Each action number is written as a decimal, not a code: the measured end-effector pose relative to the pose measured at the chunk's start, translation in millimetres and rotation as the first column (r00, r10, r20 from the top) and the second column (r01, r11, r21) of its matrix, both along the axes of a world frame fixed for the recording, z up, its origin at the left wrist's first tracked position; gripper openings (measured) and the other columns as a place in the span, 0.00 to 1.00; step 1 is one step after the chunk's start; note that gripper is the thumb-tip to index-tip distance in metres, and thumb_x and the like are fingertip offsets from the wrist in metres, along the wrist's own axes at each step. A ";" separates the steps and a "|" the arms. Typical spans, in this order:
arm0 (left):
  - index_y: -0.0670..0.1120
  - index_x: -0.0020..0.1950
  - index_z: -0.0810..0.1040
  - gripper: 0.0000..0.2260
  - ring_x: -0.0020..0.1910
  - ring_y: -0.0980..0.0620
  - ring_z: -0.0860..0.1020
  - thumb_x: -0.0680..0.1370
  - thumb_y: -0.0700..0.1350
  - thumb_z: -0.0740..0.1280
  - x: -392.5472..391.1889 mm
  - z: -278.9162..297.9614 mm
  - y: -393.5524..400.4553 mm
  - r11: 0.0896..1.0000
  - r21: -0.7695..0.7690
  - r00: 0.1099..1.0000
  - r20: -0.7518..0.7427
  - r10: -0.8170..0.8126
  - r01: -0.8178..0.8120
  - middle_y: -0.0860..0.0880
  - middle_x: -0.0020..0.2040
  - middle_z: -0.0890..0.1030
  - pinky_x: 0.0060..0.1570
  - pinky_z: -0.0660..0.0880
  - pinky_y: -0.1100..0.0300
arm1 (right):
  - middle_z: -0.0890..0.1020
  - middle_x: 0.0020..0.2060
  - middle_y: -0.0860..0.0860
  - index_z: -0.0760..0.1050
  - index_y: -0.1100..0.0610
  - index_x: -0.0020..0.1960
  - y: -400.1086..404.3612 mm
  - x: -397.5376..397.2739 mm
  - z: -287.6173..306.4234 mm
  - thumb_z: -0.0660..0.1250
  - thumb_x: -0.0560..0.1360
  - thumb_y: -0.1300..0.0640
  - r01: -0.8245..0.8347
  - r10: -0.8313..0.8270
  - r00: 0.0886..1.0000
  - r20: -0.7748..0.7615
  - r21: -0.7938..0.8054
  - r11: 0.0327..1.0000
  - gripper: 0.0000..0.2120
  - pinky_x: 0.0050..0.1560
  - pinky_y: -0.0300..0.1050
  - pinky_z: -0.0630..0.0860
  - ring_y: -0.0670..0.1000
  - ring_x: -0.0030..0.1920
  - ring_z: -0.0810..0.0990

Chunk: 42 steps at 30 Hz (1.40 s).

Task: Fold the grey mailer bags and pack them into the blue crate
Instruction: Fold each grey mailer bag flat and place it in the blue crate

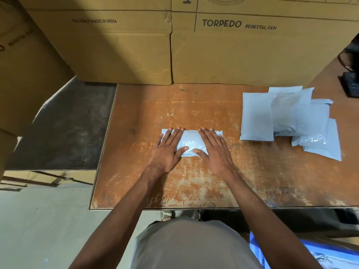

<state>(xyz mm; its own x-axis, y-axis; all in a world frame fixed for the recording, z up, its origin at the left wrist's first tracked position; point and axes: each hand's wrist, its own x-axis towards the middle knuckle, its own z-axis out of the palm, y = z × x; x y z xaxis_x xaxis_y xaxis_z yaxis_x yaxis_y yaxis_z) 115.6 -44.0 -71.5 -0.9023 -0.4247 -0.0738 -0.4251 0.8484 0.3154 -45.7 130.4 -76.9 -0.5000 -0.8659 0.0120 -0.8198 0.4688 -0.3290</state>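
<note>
Near the middle of the worn wooden desk (194, 187) you have both hands flat on one grey mailer bag (189, 141), which lies crosswise in front of you and looks already doubled over into a short, puffy packet. Your left hand (168, 150) covers its left part and your right hand (213, 150) its right part, fingers straight and spread, thumbs angled in toward each other along the near edge; neither grip pinches or curls around anything, they only press down. That placement makes sense: the plastic is springy and holds air, so weight spread across both halves should flatten the fold and keep it from opening again. To your right, well apart from the packet, the remaining mailer bags (287, 117) lie in a loose overlapping pile, still flat and unfolded as far as you can judge, kept within easy reach of your right hand. Down at your right hip, below the desk edge, a sliver of the blue crate (318, 255) shows, so a finished packet only has to travel a short way down and to the side. Behind the desk, cardboard boxes (223, 47) wall off the far edge. The fold seems nearly set, and most of the bags are yet to be folded.
</note>
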 end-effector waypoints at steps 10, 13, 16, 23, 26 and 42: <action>0.58 0.84 0.42 0.35 0.83 0.56 0.41 0.83 0.69 0.51 7.7 10.8 -18.8 0.990 0.101 0.994 0.041 -0.103 0.098 0.58 0.84 0.44 0.79 0.39 0.52 | 0.48 0.84 0.43 0.47 0.47 0.85 14.9 -16.1 5.8 0.56 0.82 0.32 -0.028 0.033 0.990 0.137 -0.035 0.999 0.38 0.80 0.46 0.47 0.44 0.83 0.44; 0.57 0.84 0.42 0.35 0.83 0.56 0.41 0.83 0.69 0.51 6.7 9.7 -17.7 0.992 0.078 0.995 0.032 -0.099 0.096 0.58 0.84 0.44 0.79 0.39 0.52 | 0.49 0.84 0.42 0.47 0.46 0.85 11.9 -13.0 5.2 0.56 0.82 0.32 -0.013 0.018 0.990 0.140 -0.039 0.999 0.38 0.80 0.46 0.47 0.44 0.83 0.45; 0.59 0.84 0.41 0.36 0.82 0.58 0.40 0.82 0.70 0.52 6.5 10.5 -21.9 0.986 0.133 0.993 0.054 -0.109 0.102 0.59 0.84 0.43 0.78 0.38 0.53 | 0.48 0.84 0.41 0.47 0.45 0.85 13.4 -17.7 10.6 0.57 0.82 0.32 -0.032 0.037 0.978 0.207 -0.028 0.999 0.38 0.80 0.45 0.46 0.42 0.83 0.43; 0.60 0.84 0.42 0.37 0.82 0.58 0.41 0.81 0.71 0.54 7.2 11.2 -28.2 0.975 0.182 0.989 0.056 -0.136 0.124 0.59 0.84 0.43 0.77 0.38 0.55 | 0.51 0.83 0.39 0.51 0.44 0.84 24.7 -29.5 13.6 0.63 0.80 0.35 -0.041 0.056 0.962 0.268 -0.060 0.997 0.39 0.81 0.48 0.55 0.40 0.82 0.46; 0.60 0.84 0.42 0.37 0.82 0.57 0.41 0.81 0.71 0.54 6.1 10.7 -30.3 0.970 0.203 0.988 0.055 -0.144 0.130 0.59 0.84 0.44 0.78 0.39 0.53 | 0.52 0.83 0.37 0.52 0.43 0.84 23.2 -30.2 14.9 0.65 0.80 0.35 -0.017 0.039 0.938 0.343 -0.068 0.998 0.38 0.81 0.47 0.54 0.39 0.82 0.47; 0.56 0.83 0.55 0.31 0.80 0.48 0.59 0.82 0.55 0.63 -22.2 41.3 -27.7 0.992 0.091 0.985 0.141 -0.100 0.087 0.52 0.83 0.59 0.76 0.58 0.41 | 0.60 0.82 0.48 0.62 0.50 0.81 6.7 -39.9 43.3 0.69 0.81 0.48 0.028 -0.046 0.981 0.191 0.095 0.995 0.32 0.81 0.58 0.49 0.49 0.84 0.47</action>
